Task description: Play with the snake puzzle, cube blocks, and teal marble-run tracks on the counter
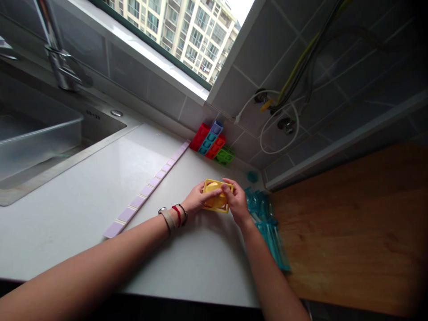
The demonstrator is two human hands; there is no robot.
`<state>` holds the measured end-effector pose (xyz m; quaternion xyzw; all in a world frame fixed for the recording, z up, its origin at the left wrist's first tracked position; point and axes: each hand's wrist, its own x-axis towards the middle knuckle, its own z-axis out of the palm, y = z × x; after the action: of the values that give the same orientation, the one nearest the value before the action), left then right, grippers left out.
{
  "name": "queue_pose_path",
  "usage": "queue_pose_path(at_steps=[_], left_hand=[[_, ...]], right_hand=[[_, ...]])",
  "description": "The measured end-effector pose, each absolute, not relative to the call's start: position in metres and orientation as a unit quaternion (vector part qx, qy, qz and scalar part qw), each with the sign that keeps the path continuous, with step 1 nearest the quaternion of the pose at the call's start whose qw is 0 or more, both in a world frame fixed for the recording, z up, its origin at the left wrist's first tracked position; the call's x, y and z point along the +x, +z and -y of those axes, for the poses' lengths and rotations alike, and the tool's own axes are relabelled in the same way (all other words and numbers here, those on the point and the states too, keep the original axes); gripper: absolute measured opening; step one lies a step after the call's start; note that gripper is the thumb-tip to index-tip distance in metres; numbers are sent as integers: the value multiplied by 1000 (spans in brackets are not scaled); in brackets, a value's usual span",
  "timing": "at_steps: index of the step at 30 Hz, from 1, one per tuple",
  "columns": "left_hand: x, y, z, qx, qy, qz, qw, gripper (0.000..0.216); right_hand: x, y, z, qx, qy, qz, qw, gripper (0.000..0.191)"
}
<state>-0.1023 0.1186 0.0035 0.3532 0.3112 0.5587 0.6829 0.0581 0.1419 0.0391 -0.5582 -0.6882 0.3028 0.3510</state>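
Note:
Both my hands grip a yellow plastic frame-like piece with rounded yellow shapes inside a square rim, held above the white counter. My left hand is closed on its left side, the thumb lying across its front. On the opposite side my right hand pinches it, thumb in front and fingers behind. Beyond my hands, similar plastic pieces stand against the tiled wall: a red one, a blue stack, an orange-red one and a green one.
A lilac segmented strip lies across the white counter. Teal plastic packets lie right of my right hand, beside a wooden board. At left is a sink with a clear plastic basin and a faucet.

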Motion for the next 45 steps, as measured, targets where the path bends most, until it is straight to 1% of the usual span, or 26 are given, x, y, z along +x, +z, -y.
queue_pose_path(at_steps=[2, 3, 5, 7, 9, 13, 16, 19, 22, 26, 29, 32, 34, 35, 36, 39, 40, 42, 45], left_hand=[[-106, 6, -115, 365, 539, -310, 693, 55], [-107, 6, -114, 371, 530, -315, 694, 52], [-109, 6, -113, 385, 508, -325, 698, 48], [-110, 6, -113, 398, 483, -331, 706, 46], [-110, 7, -113, 408, 459, -338, 713, 46], [-110, 9, -112, 386, 444, -356, 726, 46], [-112, 10, -113, 342, 457, -368, 734, 46], [-113, 9, -114, 317, 480, -372, 728, 46], [-114, 8, -115, 314, 485, -378, 724, 46], [-115, 7, -115, 321, 477, -383, 723, 45], [-114, 8, -114, 326, 473, -383, 724, 44], [-113, 11, -112, 330, 468, -380, 726, 43], [-112, 14, -111, 336, 465, -379, 726, 44], [-112, 14, -110, 340, 463, -380, 725, 45], [-112, 15, -110, 343, 463, -381, 723, 46], [-111, 14, -109, 351, 470, -388, 711, 48], [-111, 13, -110, 352, 474, -391, 706, 48], [-111, 10, -111, 348, 485, -395, 698, 47], [-112, 7, -113, 336, 498, -389, 698, 43]], right_hand=[[55, 19, -128, -527, 378, 606, 460, 55], [55, 11, -123, -516, 406, 569, 496, 53], [55, 0, -117, -502, 449, 507, 537, 50], [56, -6, -114, -485, 499, 441, 567, 50], [58, -7, -113, -465, 541, 397, 578, 51], [63, -5, -115, -448, 570, 366, 583, 49], [69, -7, -122, -492, 515, 353, 607, 49], [77, -15, -131, -552, 430, 383, 603, 57], [84, -23, -137, -585, 355, 445, 578, 63], [91, -29, -140, -616, 226, 546, 521, 59], [95, -29, -144, -632, 166, 593, 471, 56], [95, -28, -147, -649, 144, 609, 433, 55], [93, -25, -146, -657, 122, 610, 425, 59], [91, -23, -144, -655, 107, 611, 430, 58], [89, -20, -140, -648, 94, 615, 439, 53], [83, -6, -126, -598, 81, 631, 487, 22], [81, -1, -120, -578, 85, 635, 505, 17], [78, 9, -111, -542, 115, 642, 531, 17], [74, 18, -102, -479, 216, 667, 529, 28]])
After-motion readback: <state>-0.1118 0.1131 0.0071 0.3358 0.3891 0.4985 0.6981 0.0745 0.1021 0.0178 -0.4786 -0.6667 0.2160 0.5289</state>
